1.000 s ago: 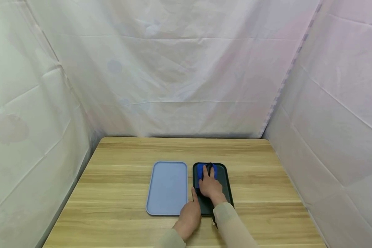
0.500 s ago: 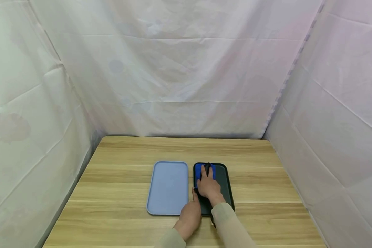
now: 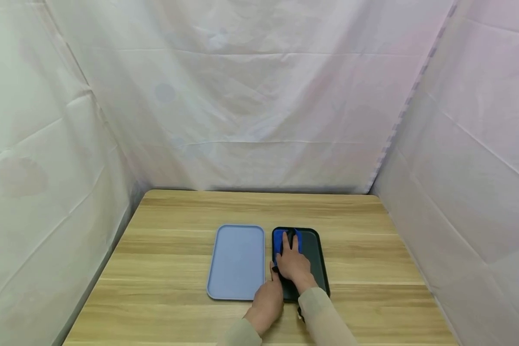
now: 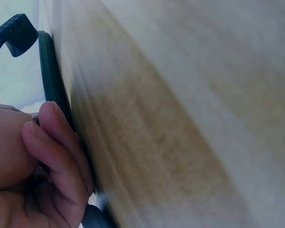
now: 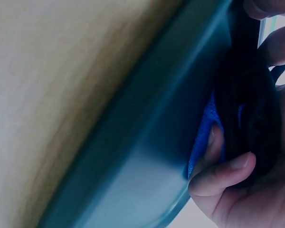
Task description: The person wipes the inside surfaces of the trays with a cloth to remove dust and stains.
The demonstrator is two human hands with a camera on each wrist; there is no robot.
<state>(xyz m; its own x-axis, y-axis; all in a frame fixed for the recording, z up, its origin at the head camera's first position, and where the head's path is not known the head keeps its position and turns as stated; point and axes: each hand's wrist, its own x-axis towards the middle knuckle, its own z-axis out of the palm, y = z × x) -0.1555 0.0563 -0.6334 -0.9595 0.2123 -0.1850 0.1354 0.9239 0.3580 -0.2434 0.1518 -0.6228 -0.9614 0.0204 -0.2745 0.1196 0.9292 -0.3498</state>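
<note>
My right hand [image 3: 293, 263] grips a rounded black thing [image 5: 249, 104] with blue cloth [image 5: 206, 126] under it, over the left half of a dark green tray [image 3: 315, 254]. Two of its fingers reach forward, spread along either side of the black top. In the right wrist view the lower fingers curl in against it; its exact kind I cannot tell. At the tray's left edge, my left hand [image 3: 268, 298] has its fingertips around a small black end [image 3: 275, 269] nearest me. Its other fingers [image 4: 61, 156] curl beside the tray rim in the left wrist view.
A light blue tray [image 3: 237, 262] lies just left of the dark one, with a narrow gap between. Both rest on a wood-grain table [image 3: 164, 269]. White cloth walls [image 3: 251, 105] close in the back and both sides.
The black and blue thing has shifted slightly left over the dark tray with my right hand. The black end now shows between my left fingertips. The trays stay in place.
</note>
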